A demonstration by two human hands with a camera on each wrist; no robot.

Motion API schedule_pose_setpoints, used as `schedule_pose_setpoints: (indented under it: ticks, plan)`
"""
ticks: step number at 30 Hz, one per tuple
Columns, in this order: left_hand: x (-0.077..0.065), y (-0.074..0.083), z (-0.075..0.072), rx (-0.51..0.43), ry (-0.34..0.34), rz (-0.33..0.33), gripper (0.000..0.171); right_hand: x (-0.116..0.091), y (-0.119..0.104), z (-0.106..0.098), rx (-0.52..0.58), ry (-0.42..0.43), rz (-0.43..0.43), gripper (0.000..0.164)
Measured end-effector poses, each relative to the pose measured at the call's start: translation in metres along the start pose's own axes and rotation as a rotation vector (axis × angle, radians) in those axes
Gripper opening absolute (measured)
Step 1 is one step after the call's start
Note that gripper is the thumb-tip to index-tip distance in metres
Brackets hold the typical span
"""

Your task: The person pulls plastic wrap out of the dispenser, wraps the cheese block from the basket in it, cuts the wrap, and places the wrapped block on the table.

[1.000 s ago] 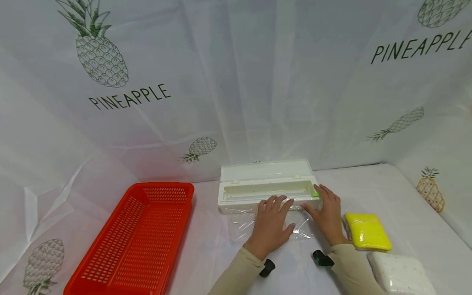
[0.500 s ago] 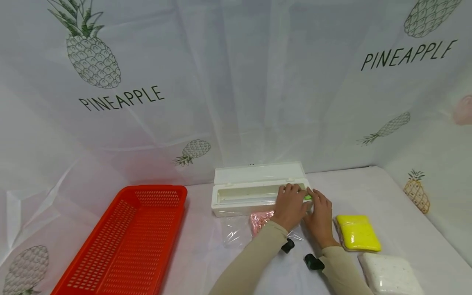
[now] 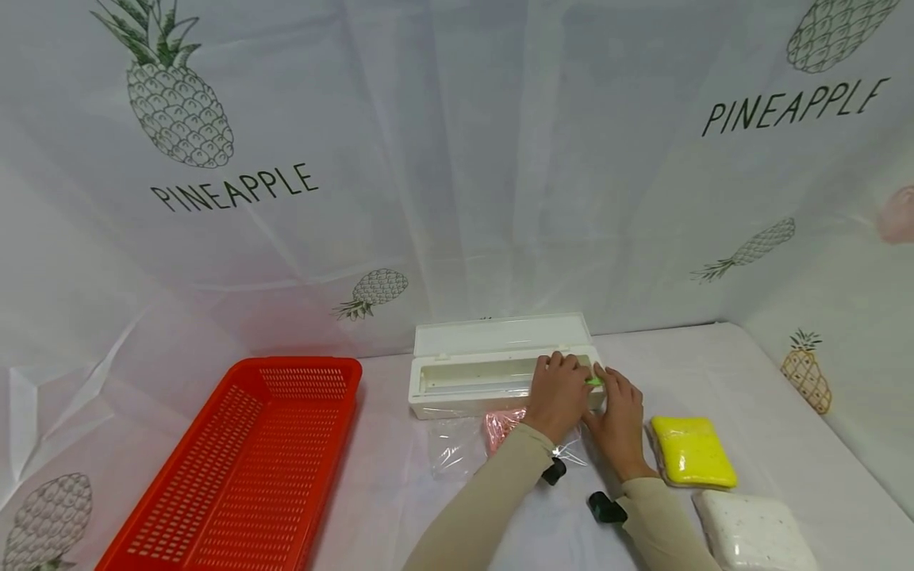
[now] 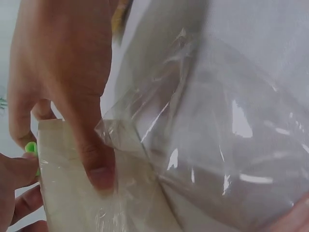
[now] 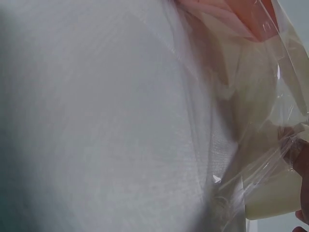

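A white cling film dispenser [image 3: 464, 408] stands with its lid raised at the back of the table. My left hand [image 3: 560, 396] reaches across to its right end and pinches the small green slide cutter [image 4: 31, 147] there. The right hand [image 3: 620, 416] grips the dispenser's right end; in the left wrist view its thumb [image 4: 99, 169] presses on the front wall. Clear cling film [image 4: 231, 125] hangs from the front onto the table. A pink packet [image 3: 502, 428] lies at the film, partly hidden by the left forearm.
To the left is a red perforated basket [image 3: 282, 452]. A yellow wrapped packet [image 3: 693, 452] and a white wrapped packet [image 3: 757, 527] lie on the right. Behind the dispenser hangs a pineapple-print curtain [image 3: 485, 198].
The left hand has moved right from in front of the dispenser to the green slide cutter, uncovering the pink packet. The right hand has stayed at the right end.
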State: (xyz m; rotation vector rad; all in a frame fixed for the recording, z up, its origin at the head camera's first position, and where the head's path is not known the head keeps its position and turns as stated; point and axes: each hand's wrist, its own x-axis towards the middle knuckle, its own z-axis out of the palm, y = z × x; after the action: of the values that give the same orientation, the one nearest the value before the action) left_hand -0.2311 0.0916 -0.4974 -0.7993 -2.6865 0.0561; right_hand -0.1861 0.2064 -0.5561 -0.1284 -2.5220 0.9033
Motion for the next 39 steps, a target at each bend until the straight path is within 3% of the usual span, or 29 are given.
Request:
schedule_pose_setpoints:
  ticks: [17, 27, 39]
  plan:
    - [-0.008, -0.018, -0.003, 0.044, -0.022, 0.001, 0.021, -0.002, -0.004, -0.007, -0.027, -0.037, 0.029, 0.084]
    - [-0.012, -0.028, -0.005, 0.005, -0.038, -0.004, 0.019, -0.001, -0.006, -0.006, -0.026, -0.030, 0.028, 0.082]
    - [-0.013, -0.028, -0.002, -0.145, 0.002, -0.011, 0.015, 0.006, 0.002, -0.021, -0.022, -0.126, -0.037, 0.081]
